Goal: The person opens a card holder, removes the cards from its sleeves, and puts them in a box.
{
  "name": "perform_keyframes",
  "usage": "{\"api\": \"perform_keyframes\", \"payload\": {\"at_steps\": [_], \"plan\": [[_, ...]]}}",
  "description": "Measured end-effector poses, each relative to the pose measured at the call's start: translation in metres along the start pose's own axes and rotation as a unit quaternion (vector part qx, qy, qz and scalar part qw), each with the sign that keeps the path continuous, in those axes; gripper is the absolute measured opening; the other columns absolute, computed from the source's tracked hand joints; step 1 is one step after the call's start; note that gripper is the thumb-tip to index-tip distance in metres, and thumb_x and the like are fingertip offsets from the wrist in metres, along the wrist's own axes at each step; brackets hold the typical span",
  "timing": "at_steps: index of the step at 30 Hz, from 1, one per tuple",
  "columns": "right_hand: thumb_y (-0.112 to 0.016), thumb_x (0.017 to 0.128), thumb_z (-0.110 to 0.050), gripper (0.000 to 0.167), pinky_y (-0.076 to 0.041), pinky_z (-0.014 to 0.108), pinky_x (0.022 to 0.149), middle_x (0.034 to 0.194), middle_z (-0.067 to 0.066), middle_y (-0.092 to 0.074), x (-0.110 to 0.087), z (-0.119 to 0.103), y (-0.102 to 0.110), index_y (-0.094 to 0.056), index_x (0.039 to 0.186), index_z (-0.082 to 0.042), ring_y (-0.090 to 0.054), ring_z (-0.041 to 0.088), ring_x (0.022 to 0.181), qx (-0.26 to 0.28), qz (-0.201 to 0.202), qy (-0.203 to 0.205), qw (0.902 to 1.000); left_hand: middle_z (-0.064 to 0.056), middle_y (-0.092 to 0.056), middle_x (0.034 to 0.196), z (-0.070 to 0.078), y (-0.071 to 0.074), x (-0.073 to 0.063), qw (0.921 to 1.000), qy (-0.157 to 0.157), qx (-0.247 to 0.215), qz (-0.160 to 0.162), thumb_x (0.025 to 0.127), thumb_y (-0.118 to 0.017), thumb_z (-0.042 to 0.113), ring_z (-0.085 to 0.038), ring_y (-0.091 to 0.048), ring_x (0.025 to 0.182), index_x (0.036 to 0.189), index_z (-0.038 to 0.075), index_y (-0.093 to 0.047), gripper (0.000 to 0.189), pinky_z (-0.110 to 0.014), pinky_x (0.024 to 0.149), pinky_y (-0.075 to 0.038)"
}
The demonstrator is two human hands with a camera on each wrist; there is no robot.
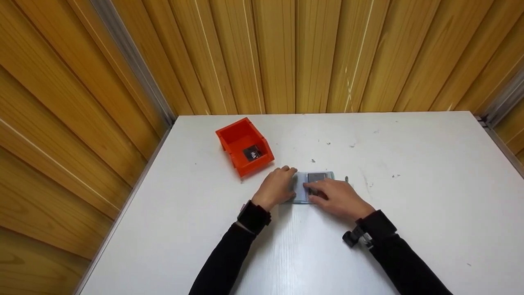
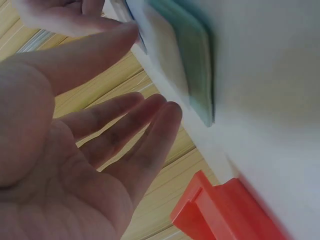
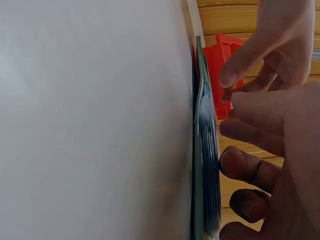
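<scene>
A small card holder [image 1: 301,192] with a green cover and clear plastic leaves lies opened on the white table; a grey card-like panel [image 1: 317,177] shows on its right side. My left hand [image 1: 275,187] is at the holder's left edge, fingers spread and slightly bent, with nothing between them in the left wrist view. The right hand [image 1: 339,198] hovers over the right side, its bent fingertips close to the stacked leaves [image 3: 211,170]. Whether those fingertips touch the leaves is hard to tell.
A red-orange plastic bin [image 1: 245,169] stands beyond my left hand, with a dark card [image 1: 252,153] inside. Wood-patterned panels [image 1: 278,57] rise behind the table [image 1: 409,172], which has small dark marks on its surface.
</scene>
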State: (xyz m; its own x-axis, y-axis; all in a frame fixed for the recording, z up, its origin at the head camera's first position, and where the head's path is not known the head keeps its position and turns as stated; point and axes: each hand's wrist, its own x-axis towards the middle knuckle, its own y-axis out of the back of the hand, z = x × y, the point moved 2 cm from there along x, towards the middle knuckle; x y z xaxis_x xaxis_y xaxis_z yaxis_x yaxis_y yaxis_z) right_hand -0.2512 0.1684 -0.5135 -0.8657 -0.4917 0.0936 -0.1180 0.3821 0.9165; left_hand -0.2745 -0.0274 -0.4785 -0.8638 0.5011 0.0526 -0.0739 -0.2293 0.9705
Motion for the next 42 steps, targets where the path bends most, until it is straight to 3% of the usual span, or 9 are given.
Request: {"api": "perform_keyframes", "payload": {"at_steps": [4, 9, 15, 24, 28, 33, 35, 37, 42], "plan": [[-0.073, 0.096, -0.035, 0.05, -0.045, 0.037, 0.07, 0.08, 0.0, -0.063, 0.0, 0.008, 0.005, -0.065, 0.141, -0.015, -0.055, 0.016, 0.076, -0.005, 0.003, -0.03, 0.9995, -0.013, -0.07, 0.123, -0.001, -0.003, 0.0, 0.9997, 0.01, -0.009, -0.02, 0.084, -0.086, 0.012, -0.028, -0.068, 0.107, 0.137, 0.004, -0.063, 0.058, -0.036, 0.097, -0.057], [-0.075, 0.094, -0.041, 0.062, -0.054, 0.046, 0.084, 0.111, 0.011, -0.073, -0.003, 0.023, 0.014, -0.06, 0.145, -0.01, -0.066, 0.025, 0.096, 0.005, -0.012, -0.064, 0.9979, -0.014, -0.07, 0.121, 0.001, -0.001, 0.001, 0.9992, 0.019, -0.012, -0.033, 0.085, -0.086, 0.012, -0.028, -0.067, 0.106, 0.135, 0.004, -0.064, 0.056, -0.037, 0.097, -0.057], [-0.08, 0.088, -0.047, 0.074, -0.036, 0.03, 0.065, 0.079, -0.001, -0.053, -0.01, 0.043, 0.025, -0.057, 0.149, -0.014, -0.048, 0.016, 0.074, 0.052, -0.046, -0.101, 0.9925, -0.013, -0.071, 0.117, 0.001, -0.003, 0.002, 0.9992, 0.021, -0.012, -0.033, 0.085, -0.085, 0.012, -0.027, -0.067, 0.103, 0.13, 0.003, -0.066, 0.049, -0.036, 0.095, -0.057], [-0.085, 0.083, -0.047, 0.08, -0.035, 0.028, 0.063, 0.079, -0.001, -0.056, -0.01, 0.051, 0.023, -0.056, 0.15, -0.016, -0.047, 0.014, 0.071, 0.086, -0.058, -0.109, 0.9886, -0.012, -0.07, 0.115, 0.003, -0.005, 0.0, 0.9993, 0.024, 0.011, -0.025, 0.086, -0.084, 0.01, -0.025, -0.066, 0.101, 0.126, 0.004, -0.068, 0.043, -0.035, 0.092, -0.057], [-0.085, 0.083, -0.046, 0.08, -0.034, 0.027, 0.062, 0.078, -0.001, -0.055, -0.012, 0.054, 0.025, -0.055, 0.15, -0.014, -0.046, 0.014, 0.07, 0.084, -0.058, -0.11, 0.9886, -0.01, -0.068, 0.119, 0.017, -0.012, 0.006, 0.9991, -0.012, 0.039, -0.016, 0.089, -0.079, 0.005, -0.023, -0.065, 0.105, 0.127, 0.006, -0.069, 0.04, -0.031, 0.093, -0.057], [-0.085, 0.084, -0.045, 0.078, -0.033, 0.027, 0.061, 0.077, -0.001, -0.054, -0.012, 0.055, 0.028, -0.056, 0.149, -0.013, -0.046, 0.014, 0.069, 0.09, -0.056, -0.107, 0.9886, -0.012, -0.066, 0.113, 0.032, -0.023, 0.017, 0.9973, -0.001, -0.073, -0.008, 0.096, -0.069, 0.007, -0.021, -0.063, 0.102, 0.124, 0.002, -0.069, 0.029, -0.031, 0.09, -0.056], [-0.085, 0.084, -0.045, 0.078, -0.033, 0.027, 0.061, 0.077, -0.001, -0.054, -0.011, 0.054, 0.028, -0.056, 0.149, -0.013, -0.046, 0.014, 0.069, 0.095, -0.058, -0.104, 0.9884, -0.012, -0.066, 0.11, 0.031, -0.025, 0.02, 0.9845, 0.046, -0.169, -0.004, 0.095, -0.069, 0.01, -0.019, -0.061, 0.099, 0.123, -0.001, -0.067, 0.03, -0.032, 0.089, -0.054], [-0.084, 0.084, -0.046, 0.079, -0.033, 0.027, 0.061, 0.077, -0.001, -0.054, -0.01, 0.054, 0.027, -0.056, 0.15, -0.012, -0.045, 0.014, 0.069, 0.099, -0.062, -0.104, 0.9877, -0.011, -0.067, 0.11, 0.028, -0.027, 0.021, 0.9532, 0.107, -0.283, -0.006, 0.095, -0.069, 0.014, -0.017, -0.059, 0.098, 0.123, -0.002, -0.067, 0.032, -0.032, 0.089, -0.052], [-0.084, 0.084, -0.045, 0.079, -0.033, 0.027, 0.061, 0.078, 0.0, -0.055, -0.009, 0.054, 0.026, -0.055, 0.15, -0.012, -0.045, 0.015, 0.07, 0.095, -0.067, -0.111, 0.987, -0.011, -0.066, 0.111, 0.019, -0.03, 0.022, 0.8248, 0.218, -0.521, -0.023, 0.097, -0.068, 0.016, -0.017, -0.066, 0.097, 0.124, -0.006, -0.063, 0.035, -0.03, 0.088, -0.056]]}}
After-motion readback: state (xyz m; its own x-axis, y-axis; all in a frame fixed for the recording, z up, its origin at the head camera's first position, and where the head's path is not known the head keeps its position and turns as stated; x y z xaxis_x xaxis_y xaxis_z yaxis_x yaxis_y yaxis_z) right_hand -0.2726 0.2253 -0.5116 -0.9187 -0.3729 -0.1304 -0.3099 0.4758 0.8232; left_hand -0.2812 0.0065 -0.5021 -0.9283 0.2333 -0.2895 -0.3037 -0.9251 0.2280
